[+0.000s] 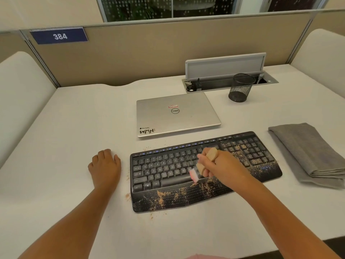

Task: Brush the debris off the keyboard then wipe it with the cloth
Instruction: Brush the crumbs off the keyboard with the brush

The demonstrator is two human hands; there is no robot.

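A black keyboard (168, 165) with a wrist rest lies on the white desk. Tan debris (162, 197) is strewn over the wrist rest and thickly over the number pad at the right. My right hand (222, 165) grips a small wooden-handled brush (201, 168), its pale bristles down on the keys near the space bar. My left hand (105, 165) rests flat on the desk just left of the keyboard, holding nothing. A folded grey cloth (306, 154) lies to the right of the keyboard.
A shut silver laptop (176, 114) lies just behind the keyboard. A black mesh pen cup (240, 87) stands by an open cable tray (225, 71) at the back. Crumbs dot the desk (65, 128) by the keyboard's left and front edges. Partition walls enclose the desk.
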